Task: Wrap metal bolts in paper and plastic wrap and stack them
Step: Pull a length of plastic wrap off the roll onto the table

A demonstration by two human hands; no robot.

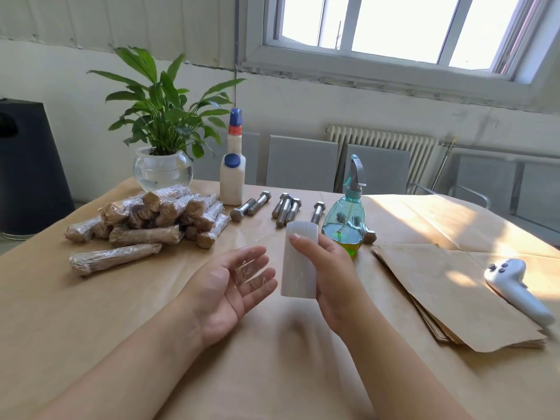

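White plastic wrap roll (298, 262) upright, gripped by right hand (330, 274); clear film over open left hand (233, 286). Wrapped bolts (145, 219) stacked at 10 o'clock, bare bolts (285, 207) at 12. Kraft-papered table (91, 313), window (394, 28) beyond.

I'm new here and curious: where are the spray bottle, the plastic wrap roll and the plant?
spray bottle (345, 218): head view, teal body.
wrap roll (298, 262): head view, white side.
plant (163, 107): head view, leaves.

Wrapped pile (145, 216) left (bolts (272, 206) right)
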